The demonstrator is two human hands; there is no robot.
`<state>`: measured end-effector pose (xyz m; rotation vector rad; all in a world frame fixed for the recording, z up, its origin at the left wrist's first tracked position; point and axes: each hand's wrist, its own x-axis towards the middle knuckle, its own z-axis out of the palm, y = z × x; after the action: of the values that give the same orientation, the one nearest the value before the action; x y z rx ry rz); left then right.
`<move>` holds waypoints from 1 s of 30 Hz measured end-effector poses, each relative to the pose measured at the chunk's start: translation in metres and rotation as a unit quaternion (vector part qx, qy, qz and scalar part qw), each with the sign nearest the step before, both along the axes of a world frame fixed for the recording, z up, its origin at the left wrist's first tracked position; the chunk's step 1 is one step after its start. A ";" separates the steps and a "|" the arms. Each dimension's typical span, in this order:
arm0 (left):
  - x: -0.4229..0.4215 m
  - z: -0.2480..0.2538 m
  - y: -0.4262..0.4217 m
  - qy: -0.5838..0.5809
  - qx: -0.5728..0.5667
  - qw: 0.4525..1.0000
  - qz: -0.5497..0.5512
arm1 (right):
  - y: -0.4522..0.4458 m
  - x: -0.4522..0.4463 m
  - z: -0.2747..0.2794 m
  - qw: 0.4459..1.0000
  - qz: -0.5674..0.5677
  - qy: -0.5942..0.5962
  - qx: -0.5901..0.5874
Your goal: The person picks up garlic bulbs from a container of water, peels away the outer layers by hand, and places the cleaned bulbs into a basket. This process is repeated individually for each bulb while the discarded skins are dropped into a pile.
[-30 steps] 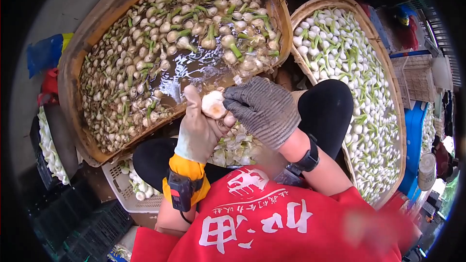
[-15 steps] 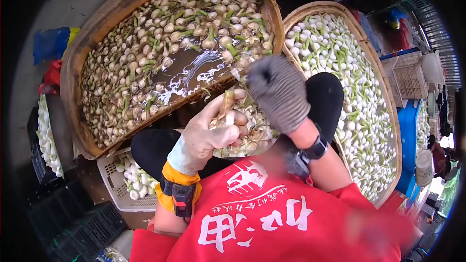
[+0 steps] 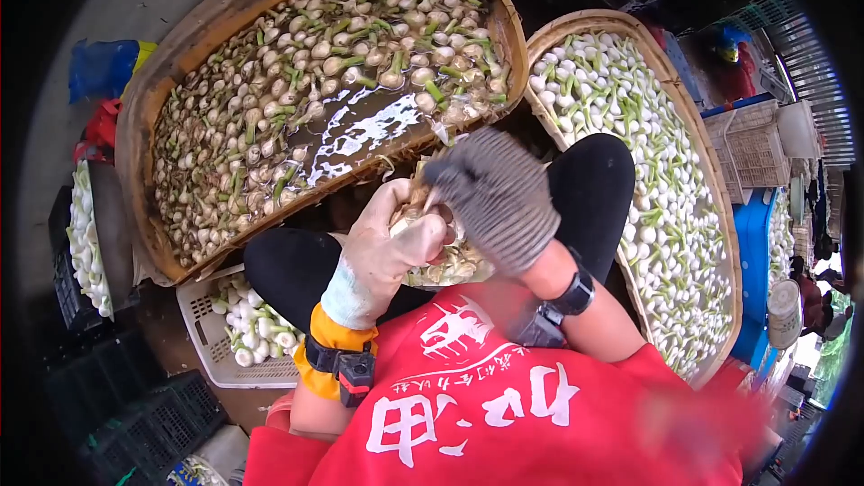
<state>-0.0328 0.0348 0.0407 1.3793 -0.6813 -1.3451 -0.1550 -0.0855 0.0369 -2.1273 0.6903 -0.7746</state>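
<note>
My left hand [image 3: 389, 238], in a pale glove with an orange sleeve behind it, is closed around a garlic bulb [image 3: 413, 212] above my lap. Most of the bulb is hidden by fingers. My right hand [image 3: 497, 200], in a grey striped glove, is curled against the bulb's stem side. Whatever lies in its fingers is hidden. Under both hands is a heap of pale peelings [image 3: 457, 267] between my knees.
A big tub [image 3: 135, 162] of unpeeled garlic in water stands ahead. On the right, another tub [image 3: 725, 243] holds clean white bulbs with green stems. A white basket [image 3: 202, 328] with peeled bulbs sits by my left knee. Dark crates [image 3: 162, 423] lie lower left.
My right hand has moved left and down onto the bulb in my left hand, which has stayed nearly in place. The hands were apart before and now meet.
</note>
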 end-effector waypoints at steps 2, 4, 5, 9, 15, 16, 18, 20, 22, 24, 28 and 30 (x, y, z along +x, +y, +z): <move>-0.002 0.003 0.001 0.080 0.003 0.996 0.033 | -0.029 0.003 0.002 0.978 -0.157 -0.137 0.010; -0.002 0.007 0.003 0.074 -0.009 0.997 0.036 | -0.057 -0.006 0.003 0.971 -0.201 -0.122 -0.041; -0.002 0.007 0.004 0.111 -0.017 0.993 0.043 | -0.057 -0.008 0.003 0.976 -0.202 -0.066 0.053; -0.005 0.002 0.001 0.108 -0.050 0.992 0.049 | -0.031 -0.020 -0.014 0.987 -0.024 -0.049 0.150; -0.010 -0.001 -0.005 0.123 -0.043 0.990 0.050 | -0.021 -0.010 0.007 0.989 0.090 0.065 0.100; -0.008 -0.002 -0.006 0.122 -0.043 0.990 0.048 | -0.021 -0.009 0.012 0.989 0.088 0.064 0.099; -0.005 -0.006 -0.005 0.096 -0.052 0.992 0.058 | -0.024 -0.008 0.016 0.979 0.082 0.135 0.128; -0.007 -0.008 -0.006 0.102 -0.043 0.992 0.064 | -0.029 -0.012 -0.002 0.986 0.138 0.074 -0.061; -0.009 -0.006 -0.006 0.111 -0.038 0.990 0.077 | -0.021 -0.013 0.000 0.917 0.087 -0.028 0.389; -0.009 -0.015 -0.005 0.045 -0.056 0.994 0.083 | -0.015 -0.010 0.000 0.874 0.068 -0.091 0.472; 0.000 -0.024 -0.004 -0.112 -0.095 0.987 0.064 | -0.012 -0.010 -0.006 0.973 0.012 0.048 0.223; 0.000 -0.020 -0.004 -0.087 -0.080 0.991 0.066 | -0.014 -0.012 -0.010 0.902 0.082 -0.085 0.416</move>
<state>-0.0329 0.0310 0.0204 1.3955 -0.7824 -1.0512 -0.1669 -0.0993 0.0264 -1.2954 0.5921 -0.4406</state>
